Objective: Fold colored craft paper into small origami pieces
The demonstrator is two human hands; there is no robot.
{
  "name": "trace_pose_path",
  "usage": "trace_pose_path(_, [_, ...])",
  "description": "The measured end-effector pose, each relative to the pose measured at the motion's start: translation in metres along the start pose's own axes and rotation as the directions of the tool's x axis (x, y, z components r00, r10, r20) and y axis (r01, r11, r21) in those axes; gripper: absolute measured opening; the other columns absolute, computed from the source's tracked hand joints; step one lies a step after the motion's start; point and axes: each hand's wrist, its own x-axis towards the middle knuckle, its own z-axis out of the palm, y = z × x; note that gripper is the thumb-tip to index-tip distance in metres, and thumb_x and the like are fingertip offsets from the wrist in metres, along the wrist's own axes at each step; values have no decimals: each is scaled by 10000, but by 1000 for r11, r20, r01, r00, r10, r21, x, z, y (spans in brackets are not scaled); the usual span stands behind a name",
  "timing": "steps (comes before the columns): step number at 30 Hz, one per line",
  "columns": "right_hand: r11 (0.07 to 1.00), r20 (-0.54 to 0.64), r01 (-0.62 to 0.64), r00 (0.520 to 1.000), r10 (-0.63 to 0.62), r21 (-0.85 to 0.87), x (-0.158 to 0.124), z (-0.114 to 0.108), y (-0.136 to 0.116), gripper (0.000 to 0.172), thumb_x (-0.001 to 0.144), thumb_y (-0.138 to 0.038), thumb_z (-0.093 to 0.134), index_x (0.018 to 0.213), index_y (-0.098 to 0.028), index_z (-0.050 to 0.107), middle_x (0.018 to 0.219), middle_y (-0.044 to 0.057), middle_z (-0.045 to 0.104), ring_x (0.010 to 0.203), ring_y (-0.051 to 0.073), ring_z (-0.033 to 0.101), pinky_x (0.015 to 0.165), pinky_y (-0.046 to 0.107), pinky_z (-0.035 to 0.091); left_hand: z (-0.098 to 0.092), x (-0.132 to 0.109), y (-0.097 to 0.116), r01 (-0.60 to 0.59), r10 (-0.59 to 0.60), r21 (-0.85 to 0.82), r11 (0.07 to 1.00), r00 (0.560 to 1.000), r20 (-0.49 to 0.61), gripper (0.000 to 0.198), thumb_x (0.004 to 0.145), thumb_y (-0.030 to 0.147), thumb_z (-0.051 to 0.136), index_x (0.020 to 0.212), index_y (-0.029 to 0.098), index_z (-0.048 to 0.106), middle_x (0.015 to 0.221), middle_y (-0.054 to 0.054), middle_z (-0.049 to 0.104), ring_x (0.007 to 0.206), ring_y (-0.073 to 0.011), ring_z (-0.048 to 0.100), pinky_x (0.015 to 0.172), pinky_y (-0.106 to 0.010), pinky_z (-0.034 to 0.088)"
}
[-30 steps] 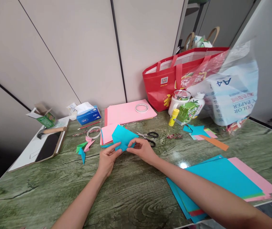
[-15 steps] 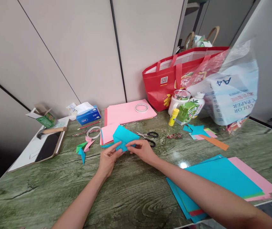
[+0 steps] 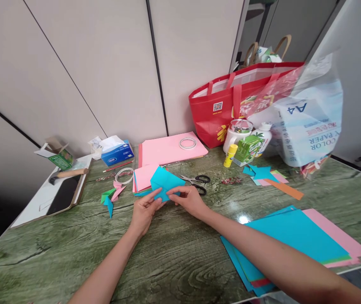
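Observation:
A folded sheet of blue paper (image 3: pixel 167 180) is held up over the middle of the table, its lower edge between both hands. My left hand (image 3: pixel 144 211) pinches its lower left part between thumb and fingers. With thumb and fingertips together, my right hand (image 3: pixel 190 201) grips the lower right part. Just behind the paper lie a pair of scissors (image 3: pixel 196 180) with black handles and a small stack of pink and blue paper (image 3: pixel 142 175), partly hidden by it. Folded pink, green and blue paper pieces (image 3: pixel 112 196) rest to the left.
Coloured sheets (image 3: pixel 294 236) lie under my right forearm. Farther back stand a glue stick (image 3: pixel 230 156), a green carton (image 3: pixel 246 150), a red bag (image 3: pixel 212 120) and a tissue box (image 3: pixel 117 155). A tape roll (image 3: pixel 188 143) sits on pink sheets (image 3: pixel 161 147). A hammer (image 3: pixel 69 173) is left.
Almost nothing differs. Both hands keep their hold on the blue paper, which has shifted only very slightly.

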Motion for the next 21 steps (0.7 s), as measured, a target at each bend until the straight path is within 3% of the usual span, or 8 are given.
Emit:
trace_pose_path(7, [1000, -13, -5, 1000, 5, -30, 0, -2, -2, 194, 626, -312, 686, 748, -162, 705, 512, -5, 589, 439, 103, 449, 436, 221, 329, 0, 0, 0, 21, -24, 57, 998, 999, 44, 414, 594, 189, 726, 1002, 180, 660, 796, -14, 693, 713, -125, 610, 811, -307, 481])
trace_pose_path(12, [999, -29, -4, 1000, 2, -47, 0, -3, -4, 166, 630, -280, 685, 737, -155, 703, 541, 3, 608, 447, 102, 447, 447, 223, 329, -5, 1, -4, -39, 26, 194, 980, 997, 69, 511, 583, 163, 729, 1081, 170, 614, 559, 58, 548, 515, -48, 473, 632, -200, 475])
trace_pose_path(18, [996, -37, 13, 999, -16, -85, 0, -4, -5, 157, 626, -286, 686, 719, -161, 705, 564, 2, 618, 438, 88, 395, 442, 219, 308, -3, 0, -2, -51, 37, 237, 970, 997, 60, 542, 558, 202, 747, 1082, 163, 615, 549, 47, 555, 514, -72, 483, 592, -220, 479])
trace_pose_path(21, [997, -25, 18, 999, -20, -80, 0, -3, -4, 168, 629, -294, 683, 727, -159, 704, 540, -5, 598, 434, 85, 385, 436, 216, 300, -2, 0, -2, -12, 6, 167, 986, 1000, 31, 477, 573, 236, 740, 1035, 167, 644, 679, -1, 657, 639, -124, 580, 697, -280, 502])
